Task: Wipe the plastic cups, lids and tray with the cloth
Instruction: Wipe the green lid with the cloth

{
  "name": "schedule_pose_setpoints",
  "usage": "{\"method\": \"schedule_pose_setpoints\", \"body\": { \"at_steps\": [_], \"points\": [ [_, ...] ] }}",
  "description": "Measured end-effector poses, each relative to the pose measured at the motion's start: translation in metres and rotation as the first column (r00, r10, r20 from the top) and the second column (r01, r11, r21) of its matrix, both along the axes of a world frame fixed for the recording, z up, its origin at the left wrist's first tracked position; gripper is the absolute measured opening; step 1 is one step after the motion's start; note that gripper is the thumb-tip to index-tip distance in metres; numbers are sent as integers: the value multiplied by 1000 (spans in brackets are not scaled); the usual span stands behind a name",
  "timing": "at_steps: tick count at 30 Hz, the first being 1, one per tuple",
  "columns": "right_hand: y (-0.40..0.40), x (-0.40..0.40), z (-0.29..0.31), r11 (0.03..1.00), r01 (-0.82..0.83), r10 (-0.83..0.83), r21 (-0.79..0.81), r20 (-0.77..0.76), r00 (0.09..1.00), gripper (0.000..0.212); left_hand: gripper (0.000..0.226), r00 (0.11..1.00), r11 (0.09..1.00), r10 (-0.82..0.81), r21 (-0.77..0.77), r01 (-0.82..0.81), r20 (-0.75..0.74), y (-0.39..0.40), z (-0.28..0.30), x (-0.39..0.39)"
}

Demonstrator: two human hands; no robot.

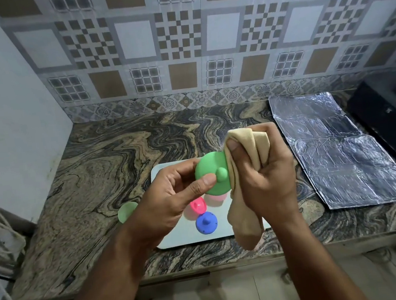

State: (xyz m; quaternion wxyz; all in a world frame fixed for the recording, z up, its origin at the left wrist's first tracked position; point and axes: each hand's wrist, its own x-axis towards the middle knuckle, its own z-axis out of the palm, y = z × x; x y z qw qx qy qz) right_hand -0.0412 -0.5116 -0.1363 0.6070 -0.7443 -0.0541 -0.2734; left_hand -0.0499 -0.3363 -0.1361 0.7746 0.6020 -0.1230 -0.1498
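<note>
While no writing or brand can be read anywhere, the left hand has its grip clamped on a green lid, held above the white tray, and the right hand is closed on a beige cloth pressed to the lid's right edge. Pink and blue lids lie on the tray, a green cup just left. Behind the swirled stone table rises patterned wall tile; foil sheet lies right.

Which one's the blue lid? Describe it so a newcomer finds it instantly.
Start at the white tray on the marbled counter, below the two hands. The blue lid lies near the tray's front edge, just in front of the pink lid. It is the only blue piece, round with a centre knob.
</note>
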Motion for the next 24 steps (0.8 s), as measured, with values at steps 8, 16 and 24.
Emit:
{"method": "schedule_pose_setpoints", "body": {
  "at_steps": [8, 16, 24],
  "points": [
    [-4, -5, -12, 908, -262, 290, 326, -41, 956, 10, 18, 994, 994, 107, -25, -107, -11, -1, -4, -5],
    [6, -4, -25, 879, -156, 211, 450, -73, 975, 5, 57, 958, 961, 278, -24, -277, 73, 11, 6, -11],
    [28, -10, -33, 599, -131, 455, 790, -201, 867, 13, 59, 936, 951, 306, -17, -308, 173, 1, 18, -28]
  ]
}}
